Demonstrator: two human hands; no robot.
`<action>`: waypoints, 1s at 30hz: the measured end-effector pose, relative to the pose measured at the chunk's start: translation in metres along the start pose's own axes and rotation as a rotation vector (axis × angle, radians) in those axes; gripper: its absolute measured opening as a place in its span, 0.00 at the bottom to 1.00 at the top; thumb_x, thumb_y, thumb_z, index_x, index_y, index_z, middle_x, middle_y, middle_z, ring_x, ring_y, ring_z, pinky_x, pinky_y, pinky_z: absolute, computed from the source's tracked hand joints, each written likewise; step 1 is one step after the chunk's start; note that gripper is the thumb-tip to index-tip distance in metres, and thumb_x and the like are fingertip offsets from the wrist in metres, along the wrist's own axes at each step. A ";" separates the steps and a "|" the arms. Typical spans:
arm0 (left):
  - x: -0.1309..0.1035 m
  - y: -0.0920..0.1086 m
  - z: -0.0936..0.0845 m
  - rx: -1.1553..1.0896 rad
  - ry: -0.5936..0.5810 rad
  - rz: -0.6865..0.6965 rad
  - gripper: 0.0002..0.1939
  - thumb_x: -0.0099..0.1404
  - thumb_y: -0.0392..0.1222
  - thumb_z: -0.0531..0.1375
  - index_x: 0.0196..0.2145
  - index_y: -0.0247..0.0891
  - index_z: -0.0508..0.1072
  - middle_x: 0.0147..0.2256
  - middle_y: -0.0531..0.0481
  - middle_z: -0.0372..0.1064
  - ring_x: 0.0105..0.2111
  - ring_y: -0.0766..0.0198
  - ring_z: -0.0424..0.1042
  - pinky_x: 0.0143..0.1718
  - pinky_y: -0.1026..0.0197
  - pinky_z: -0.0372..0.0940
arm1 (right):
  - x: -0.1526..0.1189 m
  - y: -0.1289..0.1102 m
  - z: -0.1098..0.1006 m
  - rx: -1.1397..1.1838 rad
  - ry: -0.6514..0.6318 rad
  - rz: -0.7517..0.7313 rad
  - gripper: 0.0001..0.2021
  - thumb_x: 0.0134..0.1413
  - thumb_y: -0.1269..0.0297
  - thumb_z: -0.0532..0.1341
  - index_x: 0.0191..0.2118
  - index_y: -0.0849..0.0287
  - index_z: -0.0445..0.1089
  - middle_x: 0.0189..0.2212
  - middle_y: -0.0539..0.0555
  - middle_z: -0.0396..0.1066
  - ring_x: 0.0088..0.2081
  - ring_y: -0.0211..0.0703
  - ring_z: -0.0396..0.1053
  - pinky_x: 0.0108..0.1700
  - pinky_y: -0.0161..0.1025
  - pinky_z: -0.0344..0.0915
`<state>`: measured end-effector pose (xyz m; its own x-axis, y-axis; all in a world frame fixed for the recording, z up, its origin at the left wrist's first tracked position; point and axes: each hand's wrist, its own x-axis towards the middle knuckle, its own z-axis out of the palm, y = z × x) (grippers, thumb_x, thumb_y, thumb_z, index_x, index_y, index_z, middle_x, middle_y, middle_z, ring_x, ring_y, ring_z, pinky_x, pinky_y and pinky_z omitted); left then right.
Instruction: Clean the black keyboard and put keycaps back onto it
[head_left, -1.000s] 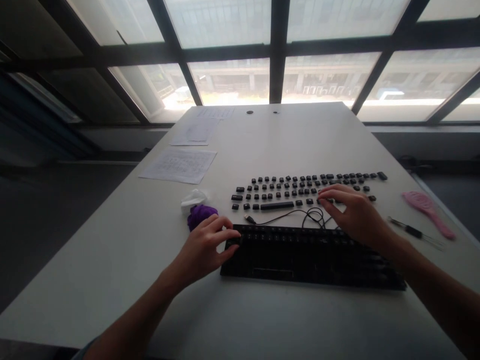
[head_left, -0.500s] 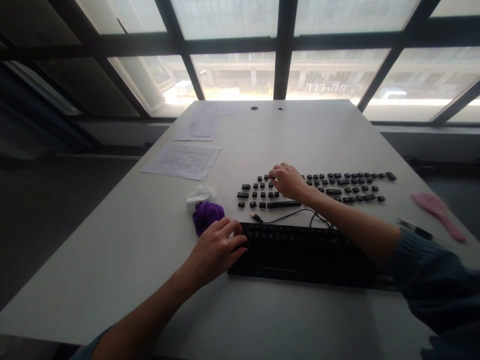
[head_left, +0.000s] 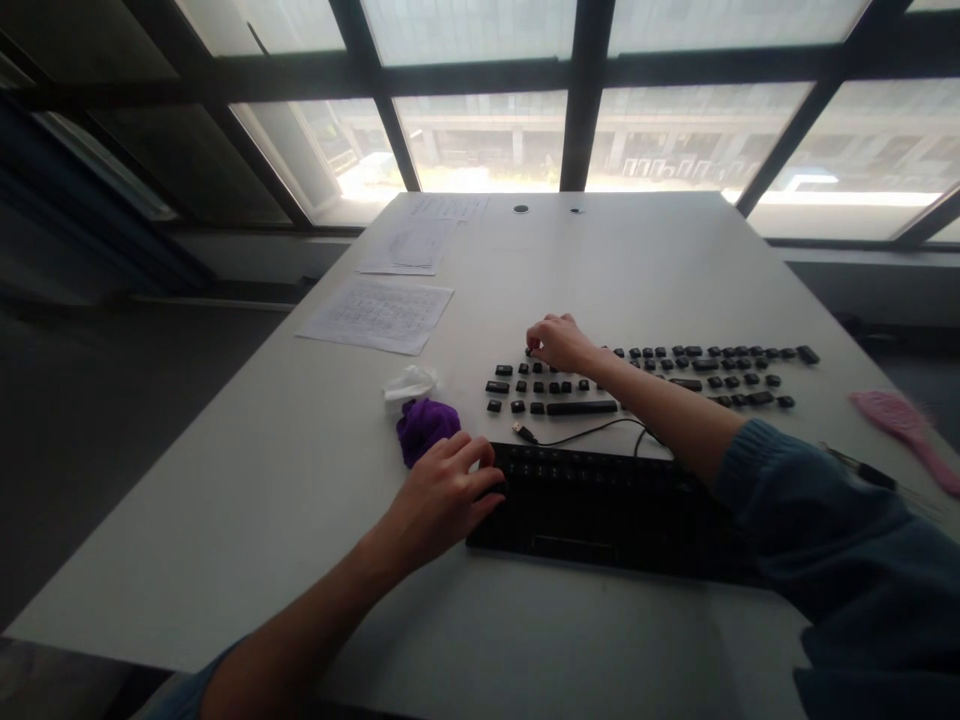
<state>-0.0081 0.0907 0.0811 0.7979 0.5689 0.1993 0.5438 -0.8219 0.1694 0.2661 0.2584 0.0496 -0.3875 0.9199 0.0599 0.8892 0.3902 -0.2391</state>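
A black keyboard [head_left: 600, 520] lies at the front of the desk with its front part bare and dark. At its left end is my left hand [head_left: 450, 485], thumb and fingers closed around the edge; whether a small part is also between them is hard to see. Behind the keyboard, black keycaps [head_left: 581, 408] are laid out in rows. My right hand [head_left: 559, 340] reaches over them to the far left row, its fingertips pinched on a small keycap [head_left: 529, 351]. The right forearm hides part of the rows and the keyboard. A USB cable [head_left: 577, 433] curls between keyboard and keycaps.
Left of the keyboard lie a purple cloth [head_left: 426, 428] and a crumpled white tissue [head_left: 409, 385]. Printed papers [head_left: 379, 315] rest on the desk's left side. To the right are a pink brush [head_left: 900, 420] and a dark slim tool [head_left: 862, 467]. Windows stand beyond the desk.
My right hand has shifted left along the back row to the keycap at its left end. The left hand stays at the keyboard's left edge. The view has turned slightly.
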 end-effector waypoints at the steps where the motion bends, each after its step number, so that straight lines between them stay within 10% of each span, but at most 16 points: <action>1: 0.000 0.000 0.001 0.001 -0.001 0.003 0.05 0.62 0.39 0.69 0.37 0.42 0.78 0.40 0.47 0.71 0.38 0.57 0.69 0.40 0.52 0.67 | 0.001 0.000 0.001 0.004 0.000 0.000 0.06 0.59 0.71 0.62 0.36 0.59 0.77 0.38 0.58 0.79 0.48 0.52 0.67 0.53 0.48 0.53; 19: -0.001 -0.002 0.006 -0.003 -0.012 0.021 0.04 0.66 0.38 0.66 0.40 0.41 0.79 0.41 0.46 0.70 0.39 0.57 0.67 0.42 0.53 0.68 | -0.005 -0.013 -0.017 0.105 0.112 -0.024 0.04 0.60 0.70 0.64 0.37 0.60 0.77 0.40 0.58 0.79 0.48 0.52 0.68 0.54 0.48 0.53; 30: -0.001 -0.001 0.008 0.042 0.014 0.038 0.04 0.68 0.38 0.65 0.40 0.41 0.79 0.40 0.47 0.70 0.39 0.57 0.66 0.41 0.54 0.66 | -0.139 -0.097 -0.044 0.397 0.404 -0.169 0.03 0.59 0.72 0.66 0.36 0.57 0.74 0.37 0.52 0.78 0.44 0.47 0.69 0.51 0.45 0.59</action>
<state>-0.0076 0.0906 0.0734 0.8147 0.5372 0.2184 0.5237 -0.8433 0.1209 0.2448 0.0943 0.1069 -0.3232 0.8186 0.4747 0.6339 0.5598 -0.5337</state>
